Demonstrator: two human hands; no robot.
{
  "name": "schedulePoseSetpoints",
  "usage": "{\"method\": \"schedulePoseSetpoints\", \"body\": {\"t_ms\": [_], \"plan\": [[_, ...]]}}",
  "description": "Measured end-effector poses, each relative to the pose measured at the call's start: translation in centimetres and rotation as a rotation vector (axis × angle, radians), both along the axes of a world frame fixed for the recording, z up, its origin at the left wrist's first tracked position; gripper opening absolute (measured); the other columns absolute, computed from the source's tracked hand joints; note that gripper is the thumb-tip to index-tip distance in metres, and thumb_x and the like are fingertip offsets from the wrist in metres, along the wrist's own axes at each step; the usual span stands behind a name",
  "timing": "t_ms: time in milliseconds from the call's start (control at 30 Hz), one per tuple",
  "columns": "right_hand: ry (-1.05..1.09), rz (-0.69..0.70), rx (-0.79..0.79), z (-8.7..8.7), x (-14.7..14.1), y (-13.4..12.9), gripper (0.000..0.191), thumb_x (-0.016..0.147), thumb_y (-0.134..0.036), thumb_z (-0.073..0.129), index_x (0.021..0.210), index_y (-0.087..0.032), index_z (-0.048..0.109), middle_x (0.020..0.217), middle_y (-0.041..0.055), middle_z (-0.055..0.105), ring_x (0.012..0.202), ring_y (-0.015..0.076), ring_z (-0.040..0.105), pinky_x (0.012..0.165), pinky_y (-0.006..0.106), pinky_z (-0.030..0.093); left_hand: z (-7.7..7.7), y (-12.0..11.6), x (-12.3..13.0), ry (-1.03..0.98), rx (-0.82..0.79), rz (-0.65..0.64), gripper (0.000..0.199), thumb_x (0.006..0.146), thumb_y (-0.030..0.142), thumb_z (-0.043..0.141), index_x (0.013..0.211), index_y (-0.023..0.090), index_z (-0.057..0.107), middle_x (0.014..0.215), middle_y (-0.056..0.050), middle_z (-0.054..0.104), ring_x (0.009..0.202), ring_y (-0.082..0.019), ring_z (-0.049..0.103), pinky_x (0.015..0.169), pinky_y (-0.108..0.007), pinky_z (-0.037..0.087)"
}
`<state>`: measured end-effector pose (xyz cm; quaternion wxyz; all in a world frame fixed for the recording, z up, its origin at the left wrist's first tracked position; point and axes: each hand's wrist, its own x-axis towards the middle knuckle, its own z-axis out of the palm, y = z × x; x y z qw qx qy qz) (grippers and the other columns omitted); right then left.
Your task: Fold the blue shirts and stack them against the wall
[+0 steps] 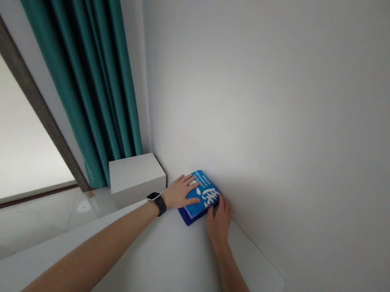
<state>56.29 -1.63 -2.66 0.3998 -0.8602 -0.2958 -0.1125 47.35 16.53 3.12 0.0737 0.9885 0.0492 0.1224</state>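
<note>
A folded blue cloth [195,204] with white lettering and a large white character lies on the white surface, close against the wall. Below it, a darker blue layer [189,219] sticks out toward me; whether it belongs to the same cloth I cannot tell. My left hand [180,193], with a dark-strapped watch [157,201] on the wrist, rests flat on the cloth's left part, fingers spread. At the right corner, my right hand [219,220] has its fingers and thumb curled round the edge of the cloth.
The white tabletop [159,260] meets a plain pale wall [269,102]. A white box-like cabinet [137,173] stands beyond its left edge, below a green curtain [95,75]. Glossy tiled floor [41,217] shows at the left beside a dark frame [33,93].
</note>
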Motion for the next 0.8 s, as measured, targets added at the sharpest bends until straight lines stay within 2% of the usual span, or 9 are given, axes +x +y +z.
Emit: {"method": "schedulePoseSetpoints", "body": {"t_ms": [133, 267, 333, 433, 533, 633, 700, 800], "plan": [[-0.072, -0.010, 0.004, 0.3, -0.6, -0.2, 0.050, 0.088, -0.030, 0.035, 0.132, -0.012, 0.047, 0.132, 0.0170, 0.049, 0.122, 0.0310, 0.043, 0.103, 0.045, 0.033, -1.2, 1.6, -1.4, -0.087, -0.180, 0.176, 0.057, 0.099, 0.054, 0.025, 0.142, 0.021, 0.043, 0.150, -0.009, 0.040, 0.141, -0.023, 0.032, 0.117, -0.047, 0.019], [-0.138, -0.003, 0.017, 0.5, -0.7, -0.2, 0.046, 0.089, -0.030, 0.037, 0.130, -0.014, 0.050, 0.134, 0.0165, 0.048, 0.123, 0.0313, 0.041, 0.103, 0.048, 0.032, -3.4, 2.8, -3.8, -0.235, -0.511, 0.392, 0.060, 0.100, 0.049, 0.015, 0.142, 0.015, 0.041, 0.148, -0.011, 0.044, 0.137, -0.021, 0.038, 0.115, -0.041, 0.027], [-0.164, 0.028, 0.037, 0.7, -0.8, -0.2, 0.045, 0.090, -0.030, 0.037, 0.130, -0.014, 0.050, 0.134, 0.0162, 0.049, 0.124, 0.0300, 0.041, 0.103, 0.048, 0.032, -4.5, 2.8, -5.1, -0.306, -0.609, 0.484, 0.059, 0.101, 0.047, 0.015, 0.143, 0.015, 0.040, 0.146, -0.012, 0.046, 0.136, -0.021, 0.041, 0.114, -0.042, 0.030], [-0.207, 0.095, 0.076, 0.9, -1.0, -0.3, 0.043, 0.091, -0.029, 0.036, 0.129, -0.014, 0.050, 0.133, 0.0158, 0.051, 0.124, 0.0278, 0.043, 0.105, 0.046, 0.033, -5.5, 1.8, -6.9, -0.393, -0.548, 0.480, 0.054, 0.100, 0.044, 0.023, 0.144, 0.015, 0.037, 0.144, -0.013, 0.047, 0.134, -0.023, 0.043, 0.113, -0.045, 0.032], [-0.243, 0.117, 0.112, 1.1, -1.2, -0.5, 0.042, 0.093, -0.030, 0.036, 0.128, -0.013, 0.052, 0.131, 0.0163, 0.053, 0.123, 0.0274, 0.045, 0.104, 0.047, 0.034, -5.5, 0.2, -8.2, -0.429, -0.371, 0.356, 0.052, 0.100, 0.039, 0.029, 0.146, 0.017, 0.033, 0.145, -0.013, 0.045, 0.134, -0.024, 0.042, 0.113, -0.047, 0.032], [-0.300, 0.135, 0.119, 1.6, -1.3, -0.4, 0.041, 0.094, -0.030, 0.035, 0.128, -0.015, 0.052, 0.129, 0.0155, 0.055, 0.123, 0.0265, 0.045, 0.104, 0.048, 0.035, -5.1, -1.2, -8.8, -0.367, -0.217, 0.218, 0.053, 0.098, 0.036, 0.037, 0.149, 0.022, 0.030, 0.148, -0.012, 0.041, 0.135, -0.025, 0.040, 0.112, -0.047, 0.033], [-0.352, 0.176, 0.083, 2.2, -1.3, 0.1, 0.041, 0.095, -0.029, 0.034, 0.130, -0.015, 0.051, 0.132, 0.0143, 0.054, 0.126, 0.0255, 0.044, 0.107, 0.049, 0.033, -4.9, -1.7, -9.0, -0.307, -0.151, 0.157, 0.055, 0.097, 0.034, 0.040, 0.150, 0.024, 0.028, 0.150, -0.011, 0.038, 0.134, -0.026, 0.040, 0.112, -0.048, 0.033], [-0.421, 0.282, -0.025, 3.8, -1.1, 1.7, 0.043, 0.096, -0.028, 0.032, 0.134, -0.015, 0.048, 0.138, 0.0128, 0.051, 0.131, 0.0232, 0.040, 0.112, 0.046, 0.026, -4.9, -2.0, -9.0, -0.278, -0.127, 0.151, 0.060, 0.096, 0.032, 0.042, 0.151, 0.021, 0.023, 0.151, -0.012, 0.037, 0.134, -0.027, 0.040, 0.112, -0.047, 0.035]]}}
